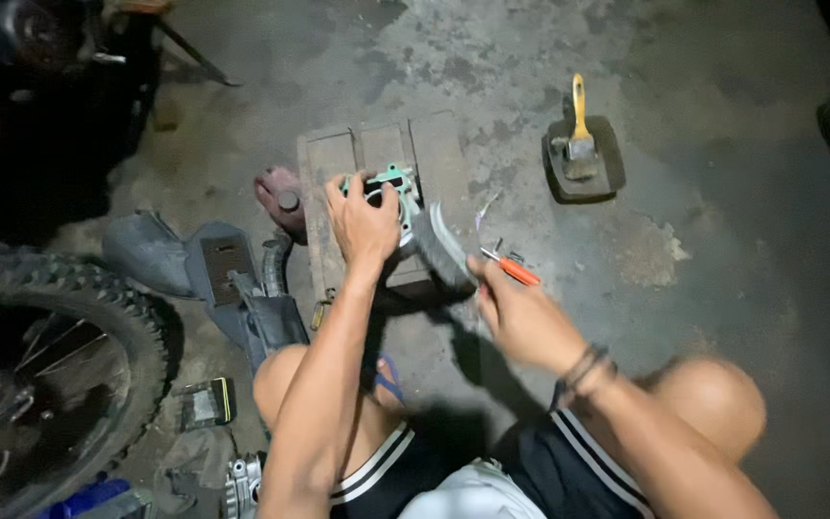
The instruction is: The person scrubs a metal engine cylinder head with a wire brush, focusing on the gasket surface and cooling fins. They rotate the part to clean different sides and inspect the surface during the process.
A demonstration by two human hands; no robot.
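Note:
My left hand (pixel 365 226) grips a finned metal engine cylinder (pixel 431 242) with a green gasket (pixel 388 179) on its top face, resting on a wooden block (pixel 377 152). My right hand (pixel 521 317) hovers just right of the cylinder with fingers curled; whether it holds anything is unclear because of blur. A red-handled screwdriver (pixel 511 269) lies on the floor right beside that hand's fingertips. My bare knees (pixel 713 394) frame the bottom of the view.
A yellow-handled paintbrush (pixel 580 130) sits in a dark tray (pixel 607 159) at the upper right. A knobbly motorcycle tyre (pixel 79 317) fills the left side, with dark plastic parts (pixel 232 279) and a small box (pixel 206 402) nearby. The floor is stained concrete.

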